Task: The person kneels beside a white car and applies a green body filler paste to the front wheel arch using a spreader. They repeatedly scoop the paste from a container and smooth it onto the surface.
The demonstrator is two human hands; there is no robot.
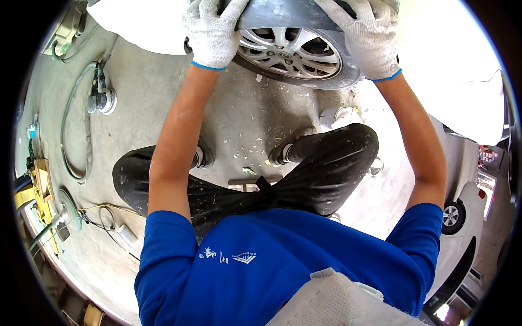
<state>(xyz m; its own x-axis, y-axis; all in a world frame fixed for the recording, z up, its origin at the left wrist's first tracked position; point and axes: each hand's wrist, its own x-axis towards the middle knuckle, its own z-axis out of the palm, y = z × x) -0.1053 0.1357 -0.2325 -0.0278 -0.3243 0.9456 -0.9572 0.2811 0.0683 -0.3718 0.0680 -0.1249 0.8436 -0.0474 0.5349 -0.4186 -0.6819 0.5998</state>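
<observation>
Both my hands wear whitish knit gloves with blue cuffs and are raised at the top of the head view. Between them spans a dark grey curved sheet (291, 15), just over the upper part of a car wheel (285, 54) with silver spokes. My left hand (213, 33) grips the sheet's left end, its thumb along the edge. At the right end, my right hand (372, 39) holds on with its fingers spread across the sheet. The picture's upper rim cuts off some fingertips and the far side of the sheet.
White car bodywork (136, 27) flanks the wheel. A sander (100, 95) with a hose lies on the floor at left, near a power strip (126, 234). By my right knee stands a white bucket (333, 117). I sit on a low stool (253, 183); paint flakes litter the floor.
</observation>
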